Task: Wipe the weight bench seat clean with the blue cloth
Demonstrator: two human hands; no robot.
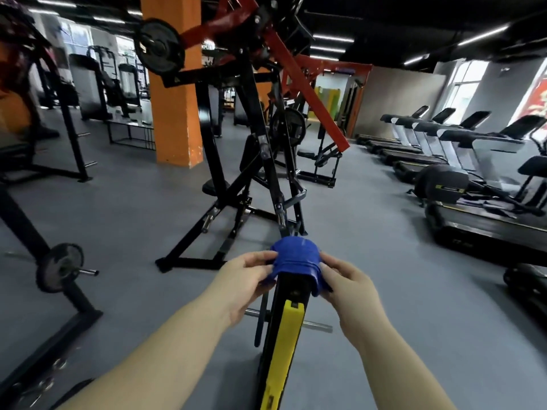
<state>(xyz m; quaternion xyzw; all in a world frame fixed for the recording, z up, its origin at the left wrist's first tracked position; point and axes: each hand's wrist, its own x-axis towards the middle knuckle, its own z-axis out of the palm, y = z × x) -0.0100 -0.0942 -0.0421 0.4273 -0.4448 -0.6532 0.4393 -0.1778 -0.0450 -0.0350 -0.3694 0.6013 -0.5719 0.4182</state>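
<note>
The yellow beam (285,335) points away from us; left hand (245,279) and right hand (349,282) pinch the blue cloth (296,255) (capping its far end).

A: Both your bare forearms reach forward from the lower edge and draw in toward the middle.

B: Right. Your left hand (248,276) has its fingers curled and its thumb on top, pinching the left edge of the blue cloth (296,255).

A: And your right hand (346,287) mirrors it, with fingertips and thumb pinching the cloth's right edge.

B: Your hands sit level with each other, close but not touching. Your left palm faces right and your right palm faces left.
</note>
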